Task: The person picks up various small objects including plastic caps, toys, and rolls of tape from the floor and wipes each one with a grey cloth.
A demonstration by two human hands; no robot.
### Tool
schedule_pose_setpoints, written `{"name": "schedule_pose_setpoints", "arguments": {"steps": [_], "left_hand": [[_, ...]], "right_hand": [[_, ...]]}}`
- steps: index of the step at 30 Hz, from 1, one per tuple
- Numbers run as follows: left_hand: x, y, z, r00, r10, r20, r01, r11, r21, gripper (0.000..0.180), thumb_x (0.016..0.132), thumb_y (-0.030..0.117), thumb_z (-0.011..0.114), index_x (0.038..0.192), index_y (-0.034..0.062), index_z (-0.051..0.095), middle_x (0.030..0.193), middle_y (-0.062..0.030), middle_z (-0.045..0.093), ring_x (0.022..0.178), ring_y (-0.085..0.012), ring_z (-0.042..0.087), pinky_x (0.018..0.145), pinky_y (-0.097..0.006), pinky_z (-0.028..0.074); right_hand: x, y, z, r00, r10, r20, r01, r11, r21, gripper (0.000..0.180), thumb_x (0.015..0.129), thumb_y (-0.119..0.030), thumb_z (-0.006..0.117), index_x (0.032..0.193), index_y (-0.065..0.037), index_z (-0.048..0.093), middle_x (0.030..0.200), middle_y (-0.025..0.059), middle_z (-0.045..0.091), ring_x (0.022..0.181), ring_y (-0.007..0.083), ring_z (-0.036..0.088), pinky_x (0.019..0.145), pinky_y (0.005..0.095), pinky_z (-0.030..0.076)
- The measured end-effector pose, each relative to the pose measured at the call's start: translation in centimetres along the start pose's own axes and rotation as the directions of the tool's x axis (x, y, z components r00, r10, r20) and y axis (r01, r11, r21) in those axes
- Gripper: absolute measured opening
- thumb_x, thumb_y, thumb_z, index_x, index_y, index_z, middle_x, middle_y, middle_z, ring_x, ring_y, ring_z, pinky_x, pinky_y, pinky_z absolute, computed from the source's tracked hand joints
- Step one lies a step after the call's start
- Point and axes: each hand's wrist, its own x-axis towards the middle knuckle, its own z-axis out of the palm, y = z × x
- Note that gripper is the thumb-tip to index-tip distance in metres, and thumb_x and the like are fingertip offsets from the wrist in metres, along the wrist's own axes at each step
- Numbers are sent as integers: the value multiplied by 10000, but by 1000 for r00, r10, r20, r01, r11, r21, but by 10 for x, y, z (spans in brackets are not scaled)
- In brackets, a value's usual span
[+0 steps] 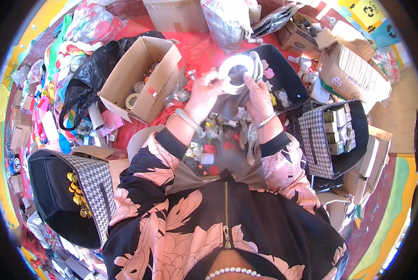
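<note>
I hold a white ring (227, 66) up between my left fingers (215, 87) and right fingers (251, 83), both closed on its near rim; I judge I'm handling or inspecting it. The next move calls for a steady grip. The cardboard box (161, 86) stands left of my fingers, the dark bin (290, 70) just right, small parts (213, 133) nearer me; lifting seems freest.
</note>
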Motion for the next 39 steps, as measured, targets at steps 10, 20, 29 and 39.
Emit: {"name": "schedule_pose_setpoints", "arguments": {"steps": [10,20,29,39], "left_hand": [[6,0,-1,974,-201,109,228,887,-402,290,917,265,480,1120,60,508,1069,-78,580,970,-182,571,841,-323,469],[-5,38,3,970,-88,226,231,620,-750,684,860,601,336,1262,51,398,1114,-121,541,1058,-262,514,956,-435,367],[0,9,-9,955,-229,190,297,714,-634,305,891,215,476,1135,33,484,1098,-126,568,1022,-265,549,903,-421,426],[1,16,-2,950,-106,292,252,813,-525,421,912,174,456,1283,10,347,1220,-176,495,1124,-337,491,945,-477,398]], "right_hand": [[-6,-12,-2,925,-368,96,348,719,-602,285,834,-104,605,1101,-16,560,968,53,633,868,99,580,769,249,466],[-24,-26,22,817,-202,540,493,731,-472,437,772,-14,557,1206,-33,509,1237,175,500,1178,283,471,987,316,348],[-24,-21,21,758,-307,576,640,524,-562,448,674,159,552,1042,-86,626,1069,82,604,1007,214,573,833,300,472],[-2,-49,-23,960,-213,-183,221,975,25,263,869,-197,576,1067,-25,547,994,70,605,880,179,603,782,292,485]]}}
